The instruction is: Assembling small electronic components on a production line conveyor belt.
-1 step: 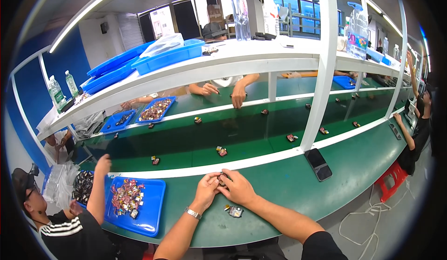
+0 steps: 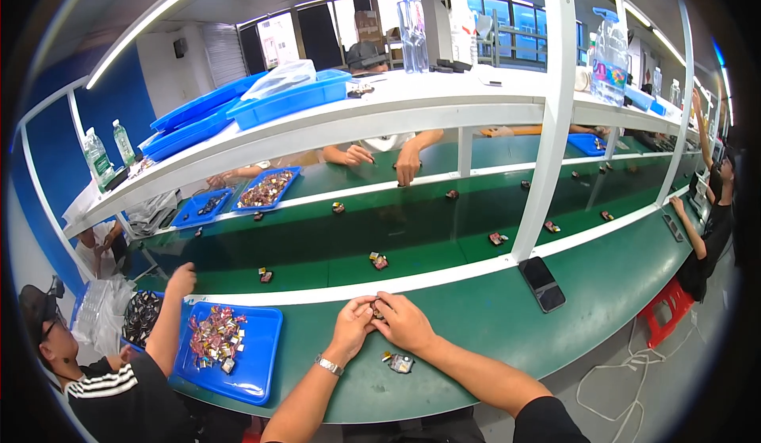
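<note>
The smooth green worktop [image 2: 476, 320] carries a glossy blue plastic tray [image 2: 255, 379] of jumbled pieces [image 2: 218, 336], near nine o'clock from the left hand [image 2: 353, 326]. It and the right hand [image 2: 406, 322] curl nearly closed; close fingering seems under way, calling for a light, steady pinch. At six o'clock from the right lies a boxy, silvery assembly [image 2: 400, 363]. Both hands grip a small dark part [image 2: 377, 310], half hidden.

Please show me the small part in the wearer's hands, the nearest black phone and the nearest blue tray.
Small part [image 2: 377, 310]: head view, its exposed middle.
Black phone [image 2: 541, 283]: head view, its upper face.
Blue tray [image 2: 260, 356]: head view, its bare floor.
</note>
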A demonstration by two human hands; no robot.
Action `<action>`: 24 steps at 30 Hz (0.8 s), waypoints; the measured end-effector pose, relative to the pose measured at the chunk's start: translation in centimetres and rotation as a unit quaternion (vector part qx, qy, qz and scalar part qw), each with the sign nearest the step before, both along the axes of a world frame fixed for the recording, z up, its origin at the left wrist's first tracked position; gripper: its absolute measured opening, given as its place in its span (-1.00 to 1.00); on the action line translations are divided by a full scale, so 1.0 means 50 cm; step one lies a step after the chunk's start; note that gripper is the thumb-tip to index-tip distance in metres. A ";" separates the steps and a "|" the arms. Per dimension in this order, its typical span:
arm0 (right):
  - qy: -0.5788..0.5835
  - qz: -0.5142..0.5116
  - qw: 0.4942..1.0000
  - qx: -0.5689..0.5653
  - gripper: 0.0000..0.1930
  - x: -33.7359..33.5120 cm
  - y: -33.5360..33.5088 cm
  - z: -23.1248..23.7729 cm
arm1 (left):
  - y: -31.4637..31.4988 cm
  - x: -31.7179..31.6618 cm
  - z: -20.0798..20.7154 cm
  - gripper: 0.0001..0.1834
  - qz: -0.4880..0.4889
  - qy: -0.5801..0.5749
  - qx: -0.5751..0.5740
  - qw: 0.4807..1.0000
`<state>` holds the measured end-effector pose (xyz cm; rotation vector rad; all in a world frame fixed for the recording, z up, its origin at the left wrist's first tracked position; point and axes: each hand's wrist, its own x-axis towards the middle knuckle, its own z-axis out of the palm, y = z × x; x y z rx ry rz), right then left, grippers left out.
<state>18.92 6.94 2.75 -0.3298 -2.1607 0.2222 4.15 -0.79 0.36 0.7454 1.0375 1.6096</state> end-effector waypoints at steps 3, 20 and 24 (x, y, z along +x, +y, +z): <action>-0.016 0.020 1.000 -0.012 -0.67 -0.018 0.034 -0.024 | 0.006 0.006 0.005 -0.64 0.023 -0.022 0.008 0.999; -0.138 -0.272 0.933 -0.190 -0.25 -0.134 0.189 -0.039 | 0.006 -0.007 -0.007 -0.84 0.128 0.306 -0.039 0.943; -0.051 -0.249 0.941 -0.224 -0.30 -0.128 0.251 -0.073 | 0.016 0.004 -0.002 -0.84 0.127 0.310 -0.021 0.942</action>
